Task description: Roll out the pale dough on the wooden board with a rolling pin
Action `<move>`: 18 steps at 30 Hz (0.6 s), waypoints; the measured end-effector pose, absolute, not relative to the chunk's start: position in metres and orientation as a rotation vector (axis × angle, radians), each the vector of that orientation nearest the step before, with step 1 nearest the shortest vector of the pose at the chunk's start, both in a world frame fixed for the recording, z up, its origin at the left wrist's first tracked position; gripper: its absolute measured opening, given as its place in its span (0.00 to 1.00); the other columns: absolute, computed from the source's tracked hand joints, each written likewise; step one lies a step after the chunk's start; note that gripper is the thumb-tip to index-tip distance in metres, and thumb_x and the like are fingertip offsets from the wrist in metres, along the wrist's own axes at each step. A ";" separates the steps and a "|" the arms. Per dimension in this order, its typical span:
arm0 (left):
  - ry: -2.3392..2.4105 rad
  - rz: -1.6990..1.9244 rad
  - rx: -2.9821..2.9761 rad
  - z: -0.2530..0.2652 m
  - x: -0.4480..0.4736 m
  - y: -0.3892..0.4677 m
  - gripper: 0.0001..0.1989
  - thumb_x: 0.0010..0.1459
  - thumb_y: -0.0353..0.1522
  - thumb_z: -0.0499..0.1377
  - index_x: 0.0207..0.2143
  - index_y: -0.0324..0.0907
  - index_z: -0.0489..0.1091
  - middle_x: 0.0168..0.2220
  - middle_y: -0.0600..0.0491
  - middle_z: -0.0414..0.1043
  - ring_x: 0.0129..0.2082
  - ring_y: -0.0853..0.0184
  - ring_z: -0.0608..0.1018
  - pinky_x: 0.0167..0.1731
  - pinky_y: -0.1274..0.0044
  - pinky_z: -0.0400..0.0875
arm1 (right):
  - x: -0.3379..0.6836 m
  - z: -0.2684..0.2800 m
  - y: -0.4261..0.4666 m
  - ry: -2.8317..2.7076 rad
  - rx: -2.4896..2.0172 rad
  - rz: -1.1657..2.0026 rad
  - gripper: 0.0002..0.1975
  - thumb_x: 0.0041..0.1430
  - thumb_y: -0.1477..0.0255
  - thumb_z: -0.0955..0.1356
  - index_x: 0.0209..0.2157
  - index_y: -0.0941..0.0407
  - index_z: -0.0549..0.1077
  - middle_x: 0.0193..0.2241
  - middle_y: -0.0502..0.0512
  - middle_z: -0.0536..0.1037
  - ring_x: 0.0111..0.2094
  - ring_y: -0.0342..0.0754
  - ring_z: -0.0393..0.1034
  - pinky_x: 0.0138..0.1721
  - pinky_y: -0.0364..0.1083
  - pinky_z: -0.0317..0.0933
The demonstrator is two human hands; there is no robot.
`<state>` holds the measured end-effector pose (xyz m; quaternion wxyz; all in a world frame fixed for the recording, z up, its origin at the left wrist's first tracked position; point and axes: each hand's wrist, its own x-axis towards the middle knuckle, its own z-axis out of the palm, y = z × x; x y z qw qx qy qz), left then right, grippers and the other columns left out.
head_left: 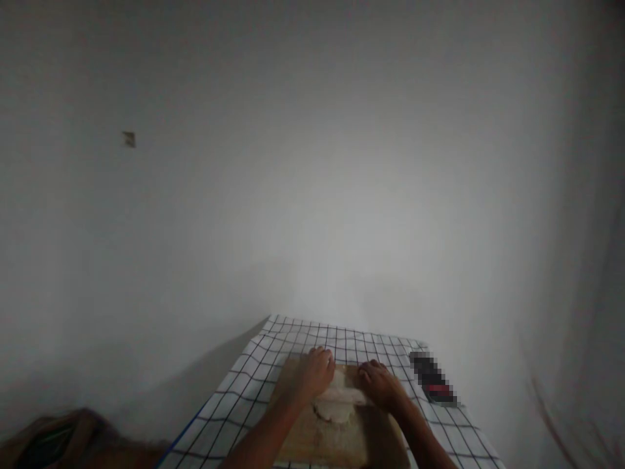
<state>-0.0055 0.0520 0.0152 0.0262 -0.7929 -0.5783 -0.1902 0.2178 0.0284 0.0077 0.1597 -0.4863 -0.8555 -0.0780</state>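
Note:
A pale, flat piece of dough [336, 414] lies on a wooden board [312, 446]. Across it runs a light rolling pin [344, 395], its middle visible between my hands. My left hand [319, 371] is closed at the pin's left end, with the fingers curled over toward the board's far edge. At the other end my right hand [381, 385] is closed in the same way. Both hands cover the pin's ends, so the handles are hidden. Some flour-like smears show on the board in front of the dough.
A white cloth with dark grid lines [234, 397] covers the table under the board. Right of the board lies a dark, pixelated rectangular item [434, 379]. A plain pale wall [312, 195] rises behind the table. Brownish objects [73, 440] sit low at the left.

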 end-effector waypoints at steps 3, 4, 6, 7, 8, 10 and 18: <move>-1.761 -0.601 -2.450 0.016 -0.006 0.054 0.17 0.68 0.34 0.45 0.42 0.43 0.73 0.47 0.46 0.74 0.49 0.60 0.74 0.49 0.69 0.66 | 0.221 -0.005 0.036 -2.457 -1.365 -0.343 0.12 0.67 0.76 0.61 0.41 0.53 0.75 0.44 0.57 0.79 0.48 0.51 0.70 0.48 0.47 0.63; -1.767 -0.606 -2.449 0.016 -0.006 0.055 0.17 0.68 0.34 0.45 0.42 0.43 0.73 0.47 0.46 0.75 0.49 0.60 0.75 0.49 0.70 0.66 | 0.222 -0.008 0.038 -2.468 -1.367 -0.373 0.11 0.66 0.76 0.61 0.41 0.53 0.74 0.45 0.57 0.79 0.48 0.51 0.70 0.48 0.47 0.63; -1.789 -0.621 -2.449 0.016 -0.006 0.057 0.16 0.68 0.34 0.46 0.41 0.43 0.73 0.46 0.46 0.75 0.48 0.61 0.75 0.49 0.71 0.66 | 0.222 -0.011 0.040 -2.479 -1.383 -0.399 0.10 0.66 0.76 0.62 0.41 0.53 0.74 0.44 0.57 0.79 0.48 0.51 0.70 0.47 0.46 0.63; -1.800 -0.630 -2.447 0.016 -0.006 0.057 0.16 0.68 0.34 0.46 0.41 0.43 0.73 0.45 0.47 0.75 0.48 0.61 0.75 0.49 0.71 0.66 | 0.222 -0.011 0.039 -2.473 -1.389 -0.399 0.10 0.66 0.76 0.62 0.41 0.53 0.74 0.44 0.57 0.79 0.47 0.51 0.70 0.46 0.46 0.64; -1.808 -0.637 -2.446 0.016 -0.006 0.058 0.16 0.68 0.35 0.46 0.41 0.43 0.73 0.45 0.47 0.76 0.48 0.61 0.75 0.49 0.71 0.65 | 0.221 -0.009 0.038 -2.459 -1.390 -0.394 0.10 0.66 0.76 0.62 0.41 0.53 0.74 0.43 0.57 0.79 0.46 0.51 0.70 0.46 0.46 0.64; -1.816 -0.637 -2.442 0.016 -0.006 0.059 0.16 0.68 0.36 0.45 0.41 0.43 0.72 0.45 0.46 0.76 0.48 0.61 0.76 0.48 0.71 0.66 | 0.217 -0.002 0.033 -2.422 -1.375 -0.372 0.09 0.66 0.75 0.62 0.39 0.52 0.74 0.42 0.57 0.78 0.45 0.51 0.71 0.45 0.46 0.64; -1.748 -0.599 -2.470 0.013 -0.006 0.061 0.17 0.66 0.35 0.46 0.41 0.42 0.74 0.46 0.45 0.76 0.48 0.58 0.75 0.48 0.68 0.67 | 0.216 0.006 0.030 -2.309 -1.542 -0.080 0.14 0.69 0.70 0.59 0.44 0.48 0.76 0.44 0.55 0.78 0.48 0.51 0.71 0.48 0.48 0.64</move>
